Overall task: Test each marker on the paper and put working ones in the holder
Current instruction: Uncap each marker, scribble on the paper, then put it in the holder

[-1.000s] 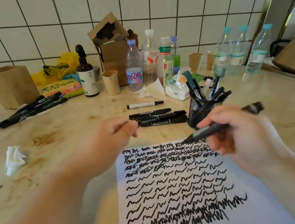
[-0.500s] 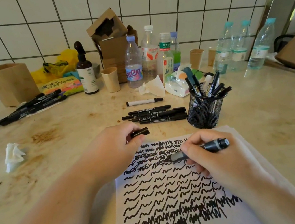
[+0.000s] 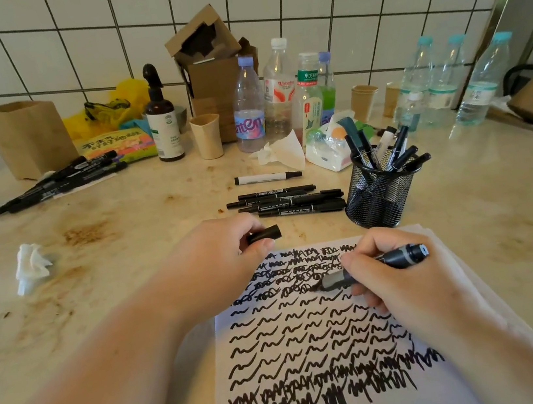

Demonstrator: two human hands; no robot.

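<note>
The right hand (image 3: 403, 285) grips a marker (image 3: 375, 267) with curled fingers, and its tip touches the paper (image 3: 312, 339) among the black scribbles. The left hand (image 3: 219, 263) rests on the upper left corner of the paper and pinches the cap (image 3: 264, 235) between thumb and fingers. Just beyond the right hand stands the mesh holder (image 3: 379, 198) with several markers in it. Beyond the left hand, four black markers (image 3: 289, 201) lie side by side, and a white one (image 3: 267, 177) lies a little farther.
</note>
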